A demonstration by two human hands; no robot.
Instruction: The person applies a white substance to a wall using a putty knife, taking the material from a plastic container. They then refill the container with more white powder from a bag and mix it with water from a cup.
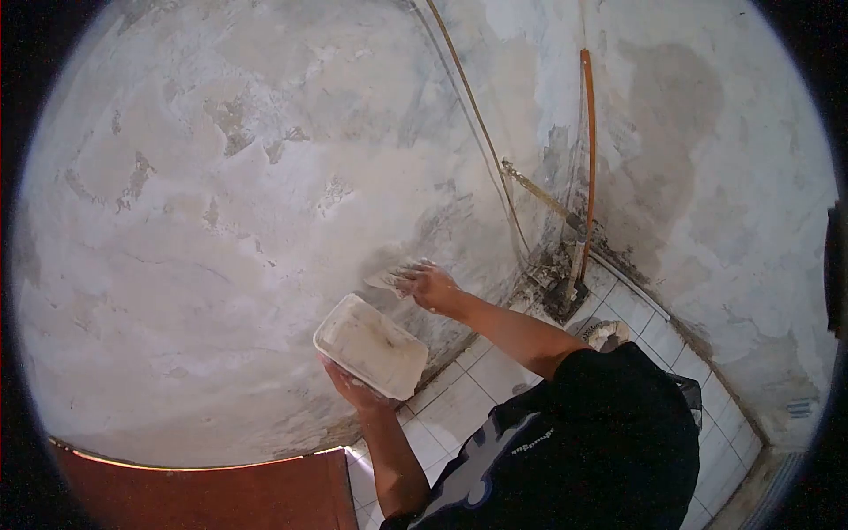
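Note:
A whitish rectangular plastic tub (pixel 367 343) is tilted toward me close to the wall, its inside smeared with pale plaster. My left hand (pixel 355 387) grips it from underneath, the fingers partly hidden by the tub. Above and to the right, my right hand (pixel 429 288) is closed around a pale, flat putty scraper (pixel 382 281) at the wall (pixel 265 238). White residue coats the fingers of this hand. Around the scraper the wall has a darker, damp-looking patch.
A brown pipe (pixel 589 141) rises in the corner, with a thin hose (pixel 477 110) along the wall. Dirt and rubble (pixel 561 269) lie at its foot. White floor tiles (pixel 464 406) run below; a reddish-brown panel (pixel 212 490) stands lower left.

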